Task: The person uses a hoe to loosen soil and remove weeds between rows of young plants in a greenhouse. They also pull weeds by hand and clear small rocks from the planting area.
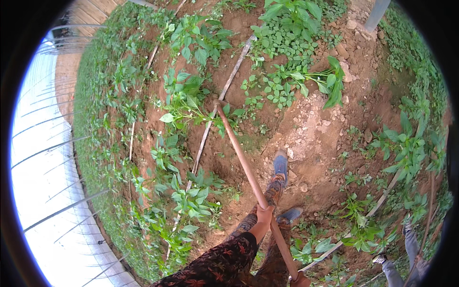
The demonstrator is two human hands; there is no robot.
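Observation:
Both of my hands hold the long wooden handle of a hoe [247, 165]. My left hand [264, 214] is closed around the handle near its middle, in front of my legs. At the bottom edge, my right hand [300, 280] grips the handle's near end and is partly cut off by the frame. The handle's far end, with the hoe head [220, 103], rests at a drip irrigation tape [233, 73], beside a leafy green crop plant [190, 104]. Soil and leaves hide most of the head.
Low weeds [281, 88] grow right of the tape. Rows of crop plants [190, 197] stand at left, with more [407, 150] at right. A metal post [377, 15] rises at the top right. Another person's legs [392, 271] are at the lower right. Greenhouse plastic film [43, 172] curves along the left.

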